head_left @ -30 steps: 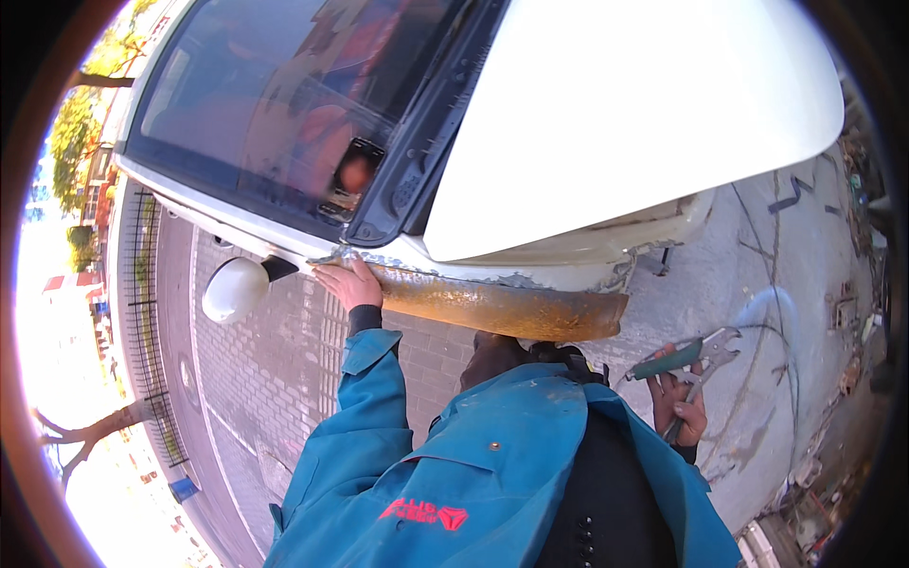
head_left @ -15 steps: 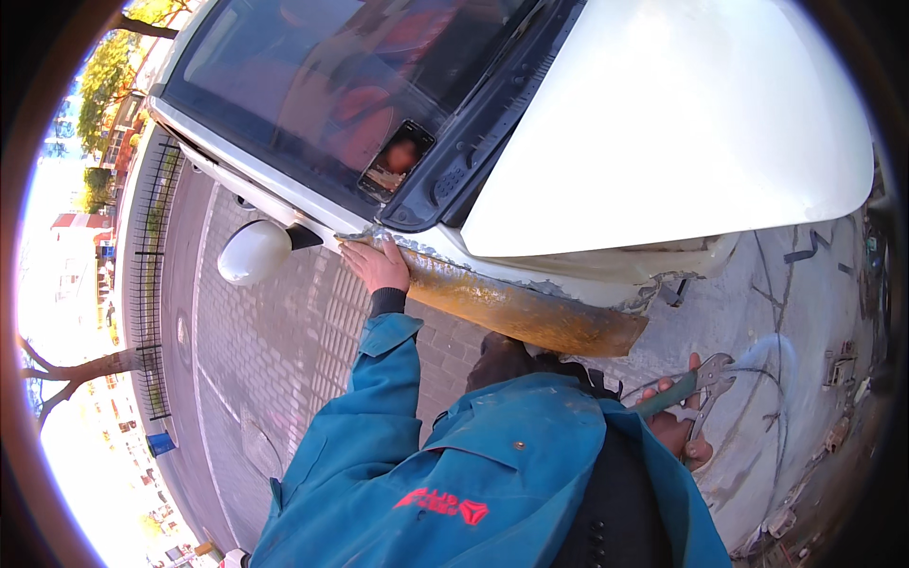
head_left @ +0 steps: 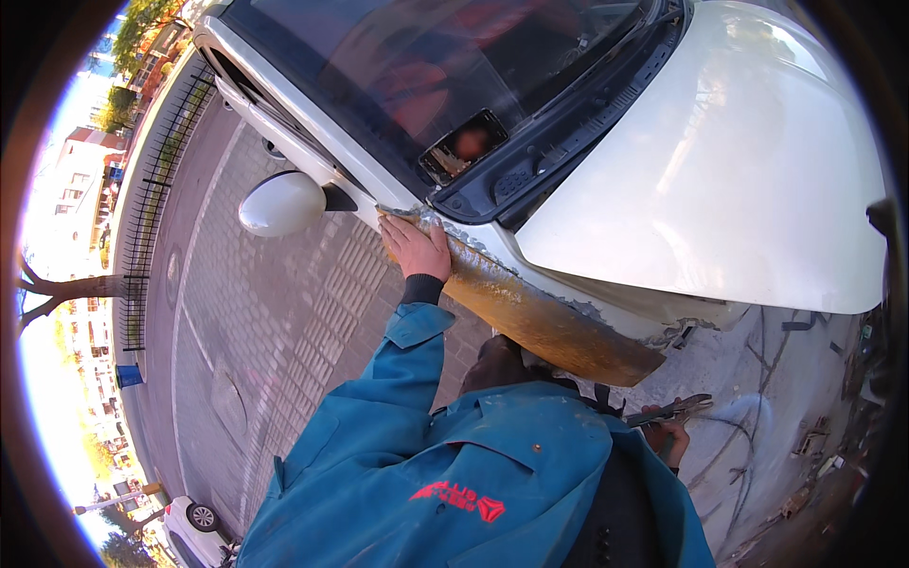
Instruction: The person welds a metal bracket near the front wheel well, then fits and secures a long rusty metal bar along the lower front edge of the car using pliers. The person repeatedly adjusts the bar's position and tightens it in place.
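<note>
My left hand (head_left: pixel 418 252) lies flat, fingers stretched out, on the upper rear end of a brown, rust-coloured fender panel (head_left: pixel 559 343). This curved panel sits along the side of a white car, below the windscreen corner and bonnet. Its upper edge meets scraped, patchy white bodywork. Low on the right, my right hand (head_left: pixel 670 439) is closed around a pair of pliers (head_left: pixel 677 409), with the metal jaws pointing right. The pliers are apart from the panel; my jacket partly hides their handles.
The white bonnet (head_left: pixel 701 180) covers the upper right. A side mirror (head_left: pixel 282 203) juts out beside my left hand. A phone (head_left: pixel 464 146) rests at the windscreen's base. A dark cable (head_left: pixel 743 445) trails over the ground at right, near scattered debris.
The view has shifted, so the car appears lower and further right. My right hand has turned the pliers; their jaws now appear edge-on. My left hand stays on the panel.
</note>
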`<state>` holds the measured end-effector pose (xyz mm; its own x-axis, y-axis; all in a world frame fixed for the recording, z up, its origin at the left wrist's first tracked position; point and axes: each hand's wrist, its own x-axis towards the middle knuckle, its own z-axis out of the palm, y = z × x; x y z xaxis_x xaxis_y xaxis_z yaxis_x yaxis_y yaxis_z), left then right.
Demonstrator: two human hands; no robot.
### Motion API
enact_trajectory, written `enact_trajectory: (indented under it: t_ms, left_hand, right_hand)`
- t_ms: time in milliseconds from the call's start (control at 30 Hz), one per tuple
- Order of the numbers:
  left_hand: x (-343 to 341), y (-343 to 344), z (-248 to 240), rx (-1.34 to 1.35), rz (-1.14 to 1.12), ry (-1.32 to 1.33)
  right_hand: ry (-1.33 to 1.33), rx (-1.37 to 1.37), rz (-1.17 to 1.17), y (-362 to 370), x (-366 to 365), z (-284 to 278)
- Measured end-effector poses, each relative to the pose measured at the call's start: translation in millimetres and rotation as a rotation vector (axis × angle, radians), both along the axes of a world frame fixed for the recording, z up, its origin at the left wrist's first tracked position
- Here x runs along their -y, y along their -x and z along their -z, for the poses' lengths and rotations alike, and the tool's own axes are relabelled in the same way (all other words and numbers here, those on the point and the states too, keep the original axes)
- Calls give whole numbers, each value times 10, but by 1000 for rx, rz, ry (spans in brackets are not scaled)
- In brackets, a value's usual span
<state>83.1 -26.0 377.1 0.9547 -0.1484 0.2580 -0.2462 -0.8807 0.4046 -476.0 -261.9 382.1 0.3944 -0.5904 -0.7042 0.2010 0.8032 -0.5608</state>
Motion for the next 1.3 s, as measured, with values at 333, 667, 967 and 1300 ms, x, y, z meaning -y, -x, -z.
enact_trajectory:
  t_ms: [333,667,967,1300]
  left_hand:
    - [-23,17,-50,-14,31,-16]
    - [-28,21,-148,-63,40,-11]
    - [-51,20,-195,-65,48,-75]
    - [-299,-37,-349,-123,160,-89]
  right_hand:
    - [-124,-351,-75,-304,-4,446]
    - [33,-376,-340,-509,139,197]
    - [124,-449,-483,-615,44,45]
    - [208,-395,-348,-522,68,189]
